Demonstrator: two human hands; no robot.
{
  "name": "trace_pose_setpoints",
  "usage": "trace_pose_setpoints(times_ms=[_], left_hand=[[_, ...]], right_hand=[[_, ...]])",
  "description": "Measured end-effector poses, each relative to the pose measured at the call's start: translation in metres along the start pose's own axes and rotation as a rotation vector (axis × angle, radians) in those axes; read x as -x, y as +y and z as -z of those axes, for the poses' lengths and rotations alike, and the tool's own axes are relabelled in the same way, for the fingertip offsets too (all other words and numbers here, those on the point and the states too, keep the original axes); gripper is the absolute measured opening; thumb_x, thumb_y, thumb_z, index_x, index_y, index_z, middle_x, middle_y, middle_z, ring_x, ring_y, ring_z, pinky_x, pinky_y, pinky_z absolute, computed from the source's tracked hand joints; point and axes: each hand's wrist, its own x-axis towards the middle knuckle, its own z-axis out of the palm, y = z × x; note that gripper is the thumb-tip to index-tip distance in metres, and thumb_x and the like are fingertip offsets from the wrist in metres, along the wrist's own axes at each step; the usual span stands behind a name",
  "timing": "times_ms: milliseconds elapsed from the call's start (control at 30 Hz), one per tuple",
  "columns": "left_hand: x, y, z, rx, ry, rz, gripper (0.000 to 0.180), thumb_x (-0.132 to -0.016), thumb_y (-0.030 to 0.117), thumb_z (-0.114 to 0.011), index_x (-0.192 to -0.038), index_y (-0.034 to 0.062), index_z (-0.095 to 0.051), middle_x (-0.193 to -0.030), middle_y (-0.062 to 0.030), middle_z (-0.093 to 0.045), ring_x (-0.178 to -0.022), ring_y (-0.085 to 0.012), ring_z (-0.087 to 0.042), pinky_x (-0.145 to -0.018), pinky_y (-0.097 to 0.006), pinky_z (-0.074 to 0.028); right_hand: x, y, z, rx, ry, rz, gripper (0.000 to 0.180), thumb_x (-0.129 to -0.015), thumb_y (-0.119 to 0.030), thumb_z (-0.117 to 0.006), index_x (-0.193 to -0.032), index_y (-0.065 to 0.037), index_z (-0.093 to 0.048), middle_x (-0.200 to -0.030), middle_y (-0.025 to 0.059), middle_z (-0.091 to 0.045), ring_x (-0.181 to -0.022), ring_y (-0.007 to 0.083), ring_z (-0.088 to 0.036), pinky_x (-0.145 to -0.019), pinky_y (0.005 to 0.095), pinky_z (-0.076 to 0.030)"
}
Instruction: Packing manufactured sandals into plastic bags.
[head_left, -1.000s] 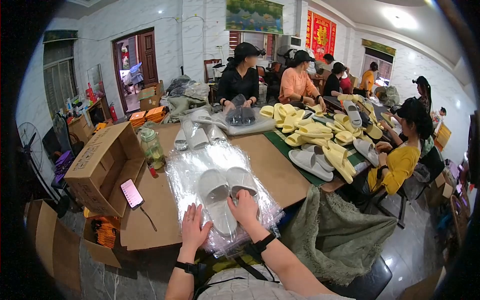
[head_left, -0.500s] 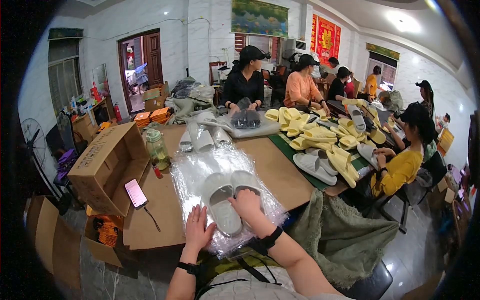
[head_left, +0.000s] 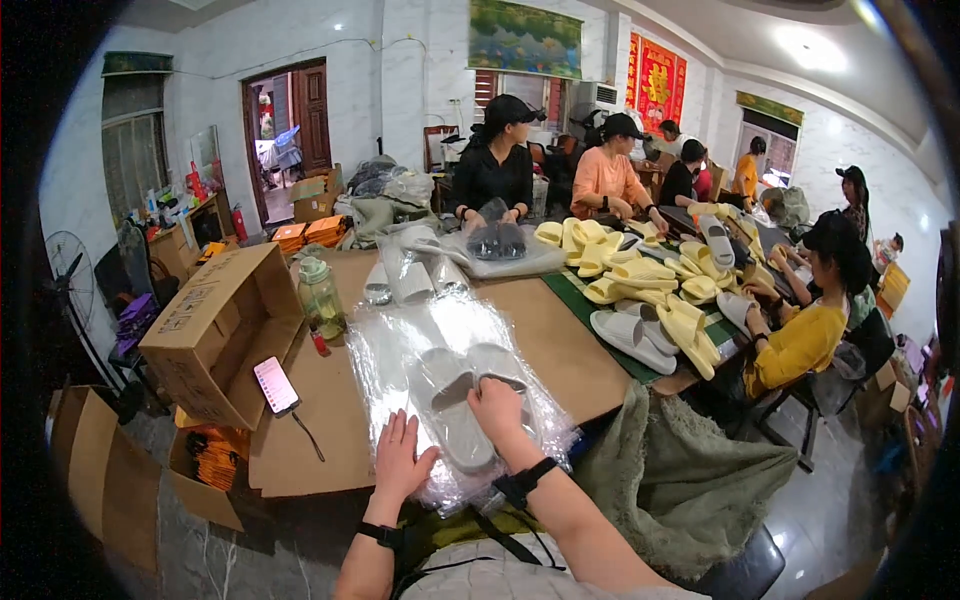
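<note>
A pair of light grey slippers (head_left: 462,432) lies side by side on a stack of clear plastic bags (head_left: 395,345) in front of me. A shiny film seems to cover at least part of the pair; I cannot tell whether both are fully inside a bag. My right hand (head_left: 497,412) has its fingers closed at the strap of the right-hand slipper and hides much of it. Flat beside the left-hand slipper, my left hand (head_left: 402,458) rests on the bags with its fingers stretched out.
An open carton (head_left: 220,335), a phone (head_left: 275,385) and a green-lidded jar (head_left: 320,300) stand left. Bagged grey slippers (head_left: 412,282) lie beyond the stack. Yellow slippers (head_left: 640,270) pile up at right, where several people sit. Green cloth (head_left: 685,480) hangs at the near right.
The grey slippers look hazier, as if film now lies over them. Both hands keep nearly the same places; the whole view has shifted slightly.
</note>
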Motion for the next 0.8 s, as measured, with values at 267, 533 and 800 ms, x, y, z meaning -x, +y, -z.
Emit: trace_pose_setpoints(times_ms=[267,533,800], left_hand=[[0.002,0.002,0.001,-0.035,0.008,-0.002,0.069,-0.089,0.044,-0.064,-0.139,-0.0022,-0.051,-0.15,-0.0288,-0.04,-0.142,-0.0442,-0.034,-0.117,-0.051,-0.025],[0.001,0.002,-0.002,-0.006,0.026,0.0,0.069,-0.088,0.045,-0.065,-0.137,-0.0026,-0.052,-0.149,-0.0299,-0.041,-0.141,-0.0459,-0.035,-0.117,-0.052,-0.026],[-0.006,0.007,-0.003,0.001,0.021,-0.033,0.07,-0.089,0.045,-0.065,-0.139,-0.0024,-0.051,-0.151,-0.0289,-0.04,-0.142,-0.0441,-0.034,-0.117,-0.052,-0.027]], right_hand=[[0.036,0.028,0.046,-0.009,-0.035,-0.071,0.031,-0.09,-0.031,-0.062,-0.077,-0.002,-0.058,-0.08,0.018,-0.063,-0.08,0.0387,-0.063,-0.068,0.0509,-0.049],[0.097,0.099,0.125,-0.341,0.333,-0.361,0.018,-0.085,-0.012,-0.071,-0.079,0.001,-0.06,-0.07,0.0107,-0.058,-0.066,0.0177,-0.055,-0.063,0.0333,-0.046],[0.227,0.336,0.195,-0.695,1.362,-0.837,0.033,-0.104,-0.017,-0.046,-0.123,0.004,-0.062,-0.124,0.0152,-0.066,-0.101,0.0265,-0.061,-0.092,0.0409,-0.048]])
